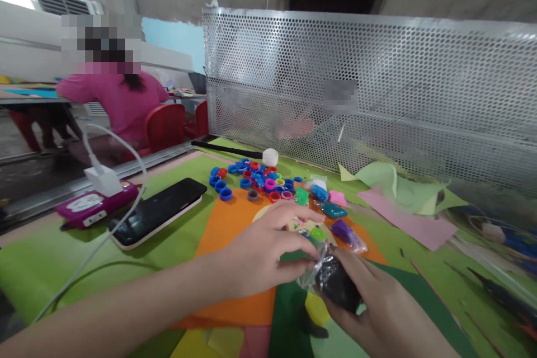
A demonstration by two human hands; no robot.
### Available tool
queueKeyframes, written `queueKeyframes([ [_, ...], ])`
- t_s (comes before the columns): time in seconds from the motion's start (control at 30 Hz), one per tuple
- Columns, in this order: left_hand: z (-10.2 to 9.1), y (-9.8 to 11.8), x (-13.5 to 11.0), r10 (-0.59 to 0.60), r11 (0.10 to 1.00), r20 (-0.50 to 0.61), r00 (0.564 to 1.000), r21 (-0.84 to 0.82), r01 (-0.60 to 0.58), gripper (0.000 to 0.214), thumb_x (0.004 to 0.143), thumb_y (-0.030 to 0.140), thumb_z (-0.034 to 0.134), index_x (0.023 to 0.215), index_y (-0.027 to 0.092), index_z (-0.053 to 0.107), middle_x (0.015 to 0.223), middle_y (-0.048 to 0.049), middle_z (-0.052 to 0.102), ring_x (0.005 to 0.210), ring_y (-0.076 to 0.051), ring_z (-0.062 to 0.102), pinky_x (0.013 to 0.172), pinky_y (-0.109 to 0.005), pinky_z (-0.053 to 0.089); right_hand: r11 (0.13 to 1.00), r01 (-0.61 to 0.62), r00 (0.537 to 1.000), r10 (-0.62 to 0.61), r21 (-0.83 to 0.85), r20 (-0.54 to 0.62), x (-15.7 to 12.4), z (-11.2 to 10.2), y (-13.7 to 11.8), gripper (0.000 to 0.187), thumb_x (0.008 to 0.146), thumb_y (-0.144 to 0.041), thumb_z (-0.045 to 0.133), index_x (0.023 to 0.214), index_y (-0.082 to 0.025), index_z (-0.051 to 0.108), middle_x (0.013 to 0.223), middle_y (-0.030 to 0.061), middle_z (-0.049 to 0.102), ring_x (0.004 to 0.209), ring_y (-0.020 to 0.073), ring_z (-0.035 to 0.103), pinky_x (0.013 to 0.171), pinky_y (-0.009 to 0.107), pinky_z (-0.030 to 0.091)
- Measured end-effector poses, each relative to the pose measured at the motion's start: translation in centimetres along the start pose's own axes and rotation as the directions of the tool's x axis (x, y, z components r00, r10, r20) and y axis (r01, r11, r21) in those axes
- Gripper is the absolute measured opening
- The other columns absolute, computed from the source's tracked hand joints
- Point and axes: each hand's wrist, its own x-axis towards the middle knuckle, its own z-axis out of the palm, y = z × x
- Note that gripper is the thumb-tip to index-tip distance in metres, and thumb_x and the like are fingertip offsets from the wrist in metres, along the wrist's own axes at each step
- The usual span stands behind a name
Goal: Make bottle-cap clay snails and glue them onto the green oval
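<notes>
My right hand (377,307) cradles a lump of black clay in a clear plastic bag (335,282), fingers wrapped under it. My left hand (268,251) reaches across and pinches the open top of that bag with thumb and fingertips. Both hands hover over overlapping orange (226,224) and dark green (289,313) paper sheets. Just beyond the fingers lie small bagged clay pieces: purple (346,233), teal (333,211), blue (319,192) and pink (338,197). A yellow blob (316,309) lies on the green sheet under my hands.
Several blue, red and pink bottle caps (251,178) are heaped further back. A black phone (159,210) and a magenta device with a white charger plug (100,196) lie at the left. Loose green and pink paper (403,201) sits right. A perforated metal screen (377,84) borders the table. A person in pink (117,100) sits far left.
</notes>
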Motion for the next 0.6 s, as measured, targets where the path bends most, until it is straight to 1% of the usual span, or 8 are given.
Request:
queueKeyframes([
  [0.1,-0.1,0.1,-0.1,-0.031,0.999,0.071,0.997,-0.016,0.032,0.006,0.083,0.013,0.061,0.085,0.017,0.065,0.121,-0.0086,0.055,0.115,-0.021,0.048,0.097,-0.035,0.041,1.000,0.017,0.999,-0.017,0.010,0.032,-0.1,0.1,0.1,0.012,0.085,-0.026,0.048,0.095,-0.023,0.053,0.078,0.0017,0.066,0.062,0.0164,0.065,0.047,0.022,0.051],
  [0.2,-0.2,0.0,0.0,-0.053,0.996,0.126,0.991,-0.063,0.061,0.006,0.084,0.012,0.060,0.085,0.018,0.062,0.122,-0.0069,0.054,0.117,-0.020,0.046,0.100,-0.034,0.039,1.000,0.019,0.999,-0.020,0.013,0.045,-0.2,0.4,0.2,0.017,0.084,-0.024,0.047,0.100,-0.024,0.052,0.083,0.0021,0.067,0.069,0.0178,0.066,0.052,0.024,0.053],
  [0.27,-0.4,-0.2,0.2,-0.102,0.985,0.162,0.982,-0.122,0.122,0.007,0.084,0.012,0.060,0.085,0.018,0.062,0.122,-0.0066,0.052,0.117,-0.020,0.046,0.100,-0.035,0.038,1.000,-0.013,1.000,0.013,-0.002,0.020,-0.3,0.6,0.4,0.021,0.082,-0.024,0.046,0.103,-0.025,0.052,0.085,0.0020,0.067,0.069,0.0185,0.066,0.053,0.025,0.054],
  [0.33,-0.7,-0.5,0.5,-0.179,0.948,0.195,0.964,-0.228,0.222,0.005,0.082,0.013,0.062,0.083,0.018,0.063,0.122,-0.0069,0.050,0.117,-0.021,0.047,0.099,-0.036,0.037,0.997,-0.072,0.997,0.071,-0.027,-0.030,-0.2,0.6,0.5,0.025,0.082,-0.026,0.044,0.106,-0.025,0.051,0.087,0.0028,0.067,0.066,0.0188,0.066,0.050,0.026,0.052],
  [0.4,-1.2,-1.1,0.8,-0.230,0.855,0.203,0.952,-0.424,0.297,0.003,0.080,0.016,0.065,0.078,0.018,0.064,0.122,-0.0070,0.050,0.116,-0.022,0.048,0.096,-0.037,0.039,0.986,-0.163,0.983,0.158,-0.044,-0.087,0.0,0.4,0.6,0.027,0.084,-0.031,0.044,0.108,-0.024,0.050,0.083,0.0039,0.067,0.060,0.0189,0.065,0.046,0.025,0.050],
  [0.5,-1.5,-1.9,1.0,-0.282,0.614,0.151,0.948,-0.731,0.298,0.005,0.076,0.018,0.070,0.074,0.018,0.065,0.127,-0.0058,0.050,0.116,-0.022,0.046,0.089,-0.035,0.043,0.962,-0.273,0.956,0.269,-0.019,-0.113,0.4,-0.2,0.7,0.023,0.085,-0.037,0.046,0.101,-0.022,0.052,0.073,0.0028,0.066,0.053,0.0179,0.063,0.044,0.024,0.048],
  [0.53,-1.5,-2.2,1.1,-0.311,0.544,0.134,0.941,-0.787,0.292,0.006,0.074,0.018,0.071,0.074,0.018,0.065,0.127,-0.0054,0.052,0.114,-0.021,0.048,0.087,-0.034,0.044,0.958,-0.286,0.953,0.284,-0.004,-0.107,0.5,-0.3,0.7,0.022,0.085,-0.038,0.047,0.100,-0.023,0.053,0.072,0.0022,0.065,0.054,0.0177,0.062,0.045,0.024,0.048],
  [0.6,-1.3,-2.5,1.1,-0.366,0.466,0.143,0.920,-0.827,0.314,0.009,0.073,0.020,0.074,0.074,0.017,0.066,0.119,-0.0058,0.057,0.102,-0.017,0.054,0.079,-0.030,0.046,0.956,-0.294,0.951,0.295,0.021,-0.089,0.6,-0.4,0.5,0.024,0.085,-0.039,0.047,0.101,-0.023,0.052,0.073,0.0019,0.066,0.054,0.0177,0.062,0.045,0.025,0.048],
])
